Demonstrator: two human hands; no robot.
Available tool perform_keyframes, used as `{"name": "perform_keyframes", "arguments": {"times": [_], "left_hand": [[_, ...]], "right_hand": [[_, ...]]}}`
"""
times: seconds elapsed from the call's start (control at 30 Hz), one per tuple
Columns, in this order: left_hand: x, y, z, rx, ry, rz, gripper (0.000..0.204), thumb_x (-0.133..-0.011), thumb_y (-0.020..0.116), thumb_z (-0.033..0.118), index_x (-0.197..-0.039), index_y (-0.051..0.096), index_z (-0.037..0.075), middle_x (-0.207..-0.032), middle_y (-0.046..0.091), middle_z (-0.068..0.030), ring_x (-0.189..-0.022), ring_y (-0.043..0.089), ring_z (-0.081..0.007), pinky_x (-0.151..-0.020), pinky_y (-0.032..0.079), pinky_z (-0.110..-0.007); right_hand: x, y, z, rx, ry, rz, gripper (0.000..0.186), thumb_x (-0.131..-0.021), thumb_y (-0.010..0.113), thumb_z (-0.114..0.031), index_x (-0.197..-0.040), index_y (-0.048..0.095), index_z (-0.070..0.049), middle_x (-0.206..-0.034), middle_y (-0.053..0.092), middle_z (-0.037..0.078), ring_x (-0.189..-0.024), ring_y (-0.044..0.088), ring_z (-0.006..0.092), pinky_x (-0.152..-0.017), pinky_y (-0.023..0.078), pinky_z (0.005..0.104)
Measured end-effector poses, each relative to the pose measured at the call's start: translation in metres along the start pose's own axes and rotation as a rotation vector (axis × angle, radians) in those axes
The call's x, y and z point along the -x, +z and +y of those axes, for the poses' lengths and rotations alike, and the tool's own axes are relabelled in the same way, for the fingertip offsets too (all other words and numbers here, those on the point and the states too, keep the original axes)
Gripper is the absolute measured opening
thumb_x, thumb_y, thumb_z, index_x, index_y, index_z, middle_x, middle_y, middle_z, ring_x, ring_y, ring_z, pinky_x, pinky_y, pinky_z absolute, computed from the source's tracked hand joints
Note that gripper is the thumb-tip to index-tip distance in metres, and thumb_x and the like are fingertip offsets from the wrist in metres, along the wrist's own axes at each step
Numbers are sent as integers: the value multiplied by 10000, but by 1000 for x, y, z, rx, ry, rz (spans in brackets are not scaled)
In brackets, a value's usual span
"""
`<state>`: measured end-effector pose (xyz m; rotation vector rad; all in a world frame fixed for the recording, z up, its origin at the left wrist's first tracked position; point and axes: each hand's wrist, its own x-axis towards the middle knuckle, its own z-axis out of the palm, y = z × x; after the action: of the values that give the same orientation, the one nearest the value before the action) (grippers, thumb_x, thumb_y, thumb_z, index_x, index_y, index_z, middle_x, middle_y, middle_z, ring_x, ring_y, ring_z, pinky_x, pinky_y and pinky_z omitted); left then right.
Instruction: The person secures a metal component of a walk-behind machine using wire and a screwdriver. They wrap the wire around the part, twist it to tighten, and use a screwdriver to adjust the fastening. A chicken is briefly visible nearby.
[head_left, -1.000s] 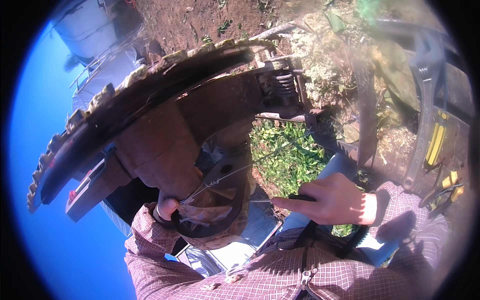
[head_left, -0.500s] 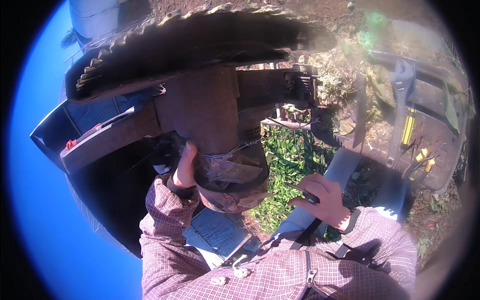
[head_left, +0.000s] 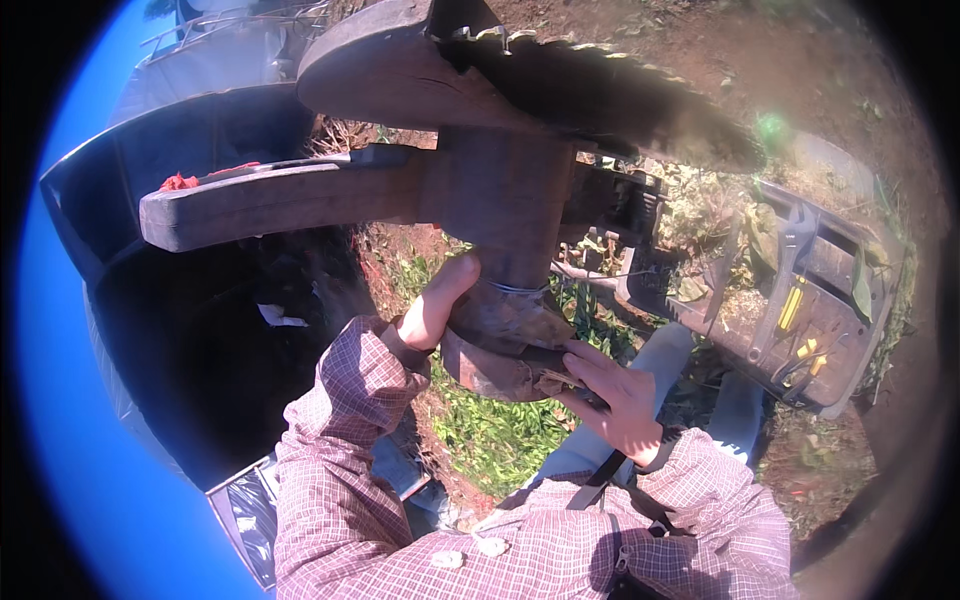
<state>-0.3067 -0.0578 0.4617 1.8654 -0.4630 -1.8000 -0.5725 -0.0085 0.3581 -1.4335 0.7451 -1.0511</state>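
A rusty metal cylinder (head_left: 505, 200) stands in front of me, below a large toothed disc (head_left: 610, 90). Torn brown wrapping (head_left: 515, 318), tied with thin wire (head_left: 522, 289), covers its lower end above a rounded rim (head_left: 485, 372). My left hand (head_left: 438, 303) grips the wrapped end from the left, thumb up along its side, other fingers hidden behind it. At the rim's right side, my right hand (head_left: 622, 408) pinches a thin dark blade-like piece (head_left: 590, 396), its fingers against the frayed wrapping. What kind of tool this piece is cannot be made out.
A thick metal arm (head_left: 290, 205) juts left from the cylinder over a dark bin-like hollow (head_left: 200, 340). On the right, a metal tray (head_left: 835, 372) carries an adjustable wrench (head_left: 782, 270), a yellow-handled screwdriver (head_left: 790, 305) and yellow-gripped pliers (head_left: 812, 358). Green plants (head_left: 495, 430) grow below.
My right hand has moved left to the wrapped rim with the dark piece. My left hand still grips the wrapped end. The view has shifted, and the disc and arm appear turned.
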Motion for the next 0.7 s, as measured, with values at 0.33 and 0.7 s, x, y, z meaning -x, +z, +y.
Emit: {"name": "perform_keyframes", "arguments": {"times": [0.33, 0.7], "left_hand": [[5, 31, 13, 231, 19, 99, 569, -1090, 465, 412, -1484, 463, 2, -1466, 546, -94, -1305, 546, -218, -1131, 411, -378], [55, -17, -26, -393, 459, 403, 433, -1087, 458, 351, -1269, 683, 29, -771, 545, 77, -693, 362, -20, -654, 309, -234]], "right_hand": [[-2, -5, 7, 7, -74, 46, 558, -737, 887, -137, -1246, 670, -71, -1228, 732, 112, -706, 713, 163, -582, 573, 264], [-5, -14, -25, 23, 382, -59, 621, -777, 868, -52, -1352, 635, -41, -1110, 752, 116, -704, 645, 112, -630, 521, 253]]}}
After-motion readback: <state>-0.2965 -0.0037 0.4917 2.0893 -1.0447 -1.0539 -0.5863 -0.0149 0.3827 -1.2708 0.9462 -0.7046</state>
